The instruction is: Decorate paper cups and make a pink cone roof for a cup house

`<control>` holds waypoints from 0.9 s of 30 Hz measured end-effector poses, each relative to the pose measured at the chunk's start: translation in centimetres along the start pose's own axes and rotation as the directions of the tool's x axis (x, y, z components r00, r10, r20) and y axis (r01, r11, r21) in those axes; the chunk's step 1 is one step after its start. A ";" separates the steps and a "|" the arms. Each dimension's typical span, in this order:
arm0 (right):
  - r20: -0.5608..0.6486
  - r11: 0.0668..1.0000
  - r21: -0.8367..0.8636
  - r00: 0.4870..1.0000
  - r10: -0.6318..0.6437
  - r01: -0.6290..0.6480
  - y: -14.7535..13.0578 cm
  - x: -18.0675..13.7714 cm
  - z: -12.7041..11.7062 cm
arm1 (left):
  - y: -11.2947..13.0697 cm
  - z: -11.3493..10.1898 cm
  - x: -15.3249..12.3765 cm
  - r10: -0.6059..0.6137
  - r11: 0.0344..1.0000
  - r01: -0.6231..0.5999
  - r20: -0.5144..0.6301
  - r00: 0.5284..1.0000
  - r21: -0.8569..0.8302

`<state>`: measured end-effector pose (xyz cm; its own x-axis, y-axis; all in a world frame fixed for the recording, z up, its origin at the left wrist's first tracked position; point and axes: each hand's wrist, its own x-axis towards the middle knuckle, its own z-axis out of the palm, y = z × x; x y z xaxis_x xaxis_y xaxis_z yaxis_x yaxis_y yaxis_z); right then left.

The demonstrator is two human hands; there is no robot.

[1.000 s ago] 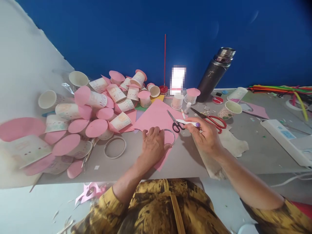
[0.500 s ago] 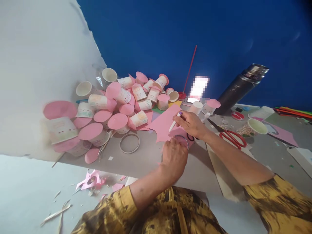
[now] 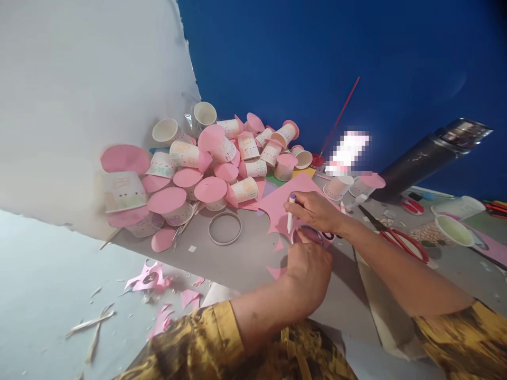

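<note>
My right hand point(image 3: 319, 212) pinches a white marker pen point(image 3: 290, 215) with a purple end, held upright. The pen's tip points down at the rim of a grey ring point(image 3: 319, 235). That ring lies flat on a sheet of pink paper point(image 3: 275, 205) with curved cut-outs along its edge. My left hand point(image 3: 309, 272) holds the ring down, its index finger reaching inside; the other fingers are curled and partly hidden. Left of the hands a second ring point(image 3: 225, 228) rests on the table. Small pink scraps point(image 3: 278, 245) lie near my left hand.
Paper cups with pink discs point(image 3: 212, 193) are heaped at the left and back. To the right lie red-handled scissors point(image 3: 406, 244), a cup of pale beads point(image 3: 451, 231) and a leaning black flask point(image 3: 420, 163). Pink offcuts point(image 3: 148, 278) litter the floor.
The view has swung left, so everything sits farther right. My left index finger now extends inside the ring, and the pen has become more upright at its rim.
</note>
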<state>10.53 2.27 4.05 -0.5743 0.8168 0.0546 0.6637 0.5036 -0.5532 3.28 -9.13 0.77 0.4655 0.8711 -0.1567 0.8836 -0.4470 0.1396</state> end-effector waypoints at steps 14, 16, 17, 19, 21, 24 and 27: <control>0.114 0.995 -0.089 0.993 -0.033 0.043 -0.2 0.3 0.5 | -0.2 -1.3 0.1 0.047 0.999 -0.046 0.115 0.992 -0.014; 0.121 0.995 -0.091 0.992 -0.029 0.040 -0.1 0.4 0.5 | -0.3 -1.3 0.1 0.058 0.998 -0.057 0.122 0.991 -0.010; 0.123 0.995 -0.094 0.992 -0.025 0.037 -0.1 0.5 0.5 | -0.3 -1.3 0.1 0.058 0.998 -0.058 0.118 0.991 -0.006; 0.120 0.994 -0.107 0.993 -0.012 0.025 0.2 0.6 0.5 | -0.3 -1.0 0.2 0.053 0.999 -0.053 0.099 0.994 0.001; 0.099 0.992 -0.125 0.995 0.001 0.012 0.6 0.7 0.4 | -0.3 -0.5 0.3 0.044 0.999 -0.046 0.068 0.997 0.015; 0.040 0.990 -0.137 0.999 0.035 -0.029 1.4 1.0 0.1 | -0.2 -0.1 0.4 0.039 0.997 -0.042 0.049 0.998 0.061; -0.002 0.986 -0.140 0.996 0.095 -0.094 1.9 1.2 -0.3 | -0.1 -0.1 0.2 0.023 0.994 -0.029 0.056 0.998 0.105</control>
<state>11.30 4.28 3.34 -0.5079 0.8614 0.0038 0.7752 0.4590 -0.4340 3.24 -8.85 0.84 0.4876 0.8479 -0.2083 0.8704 -0.4907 0.0402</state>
